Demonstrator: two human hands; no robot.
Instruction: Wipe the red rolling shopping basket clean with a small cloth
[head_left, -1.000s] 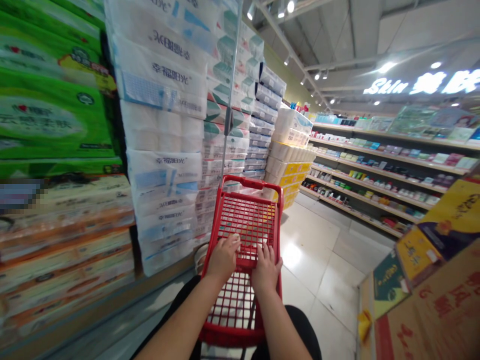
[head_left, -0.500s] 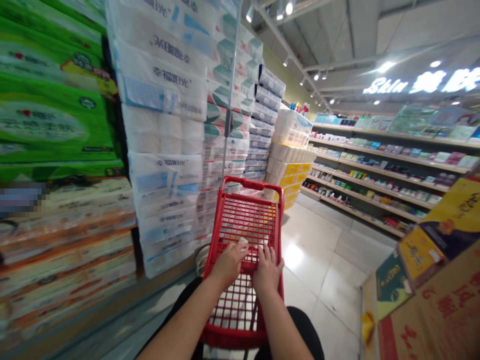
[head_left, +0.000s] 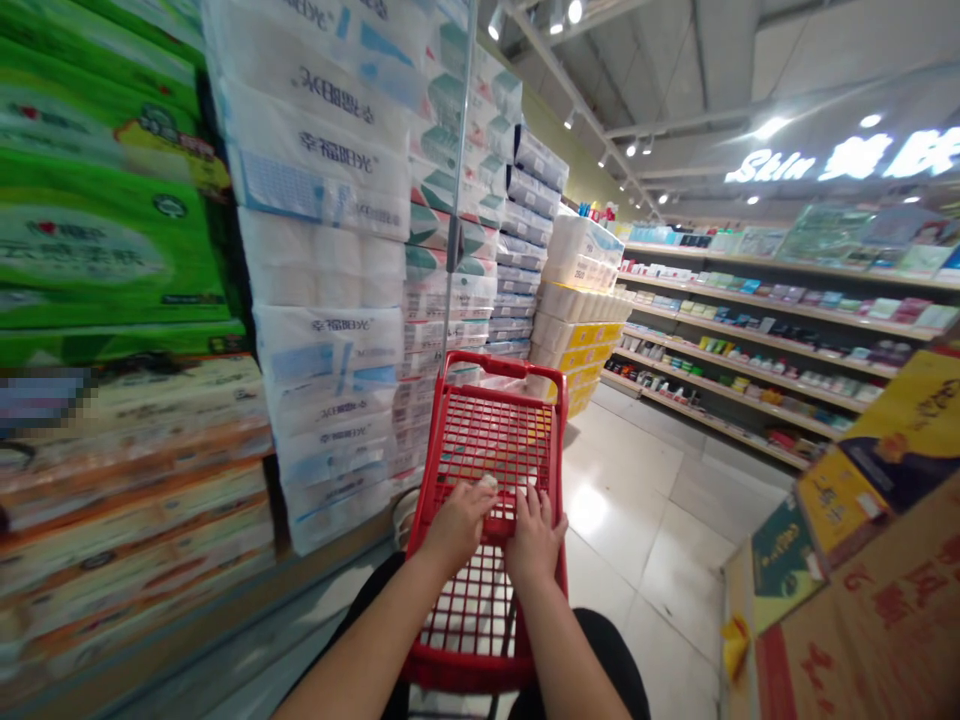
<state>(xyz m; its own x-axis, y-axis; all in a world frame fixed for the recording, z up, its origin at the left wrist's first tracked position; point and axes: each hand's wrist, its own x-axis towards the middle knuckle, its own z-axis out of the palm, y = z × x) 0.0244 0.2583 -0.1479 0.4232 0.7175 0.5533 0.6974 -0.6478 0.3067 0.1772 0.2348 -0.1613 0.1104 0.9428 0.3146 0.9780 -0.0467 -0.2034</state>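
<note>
A red plastic shopping cart [head_left: 495, 440] stands in front of me in a store aisle. My left hand [head_left: 454, 525] is closed over the cart's handle bar, with something small and white showing at its fingertips. My right hand [head_left: 534, 535] grips the same bar just beside it, fingers curled over the top. The basket looks empty through its mesh.
Tall stacks of wrapped toilet paper packs [head_left: 330, 290] line the left side, close to the cart. Yellow packs [head_left: 577, 340] are piled further ahead. Shelves of small goods [head_left: 765, 350] run along the right. Cardboard boxes [head_left: 862, 580] sit at near right. A pale tiled floor [head_left: 645, 520] stretches ahead.
My left hand has slid slightly right along the handle toward my right hand. The cart and the view have barely shifted.
</note>
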